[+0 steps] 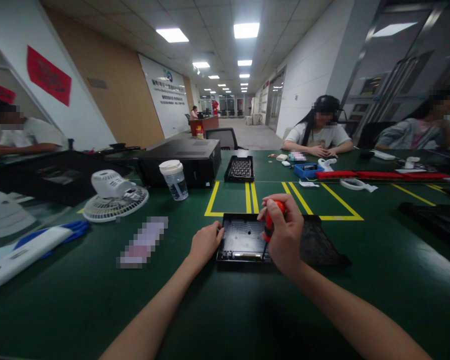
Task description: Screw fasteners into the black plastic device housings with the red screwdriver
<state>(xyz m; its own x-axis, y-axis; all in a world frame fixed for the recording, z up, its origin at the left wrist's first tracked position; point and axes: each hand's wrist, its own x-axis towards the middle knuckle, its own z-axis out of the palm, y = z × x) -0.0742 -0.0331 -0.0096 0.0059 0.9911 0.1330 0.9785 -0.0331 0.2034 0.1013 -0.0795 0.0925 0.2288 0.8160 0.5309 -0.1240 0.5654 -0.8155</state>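
A flat black plastic housing [242, 239] lies on the green table [225, 300] in front of me. My left hand [205, 243] rests against its left edge, fingers curled on the rim. My right hand [284, 232] is closed around a red-handled screwdriver [269, 220], held upright with its tip down on the housing's front right area. A second black panel [318, 245] lies just right of the housing, partly behind my right hand.
A black tray of small parts [239, 168], a lidded clear cup [174, 179], a white desk fan [114, 195] and a black box [180, 160] stand further back. Yellow tape squares [285, 200] mark the table. Other people sit at the far right and left.
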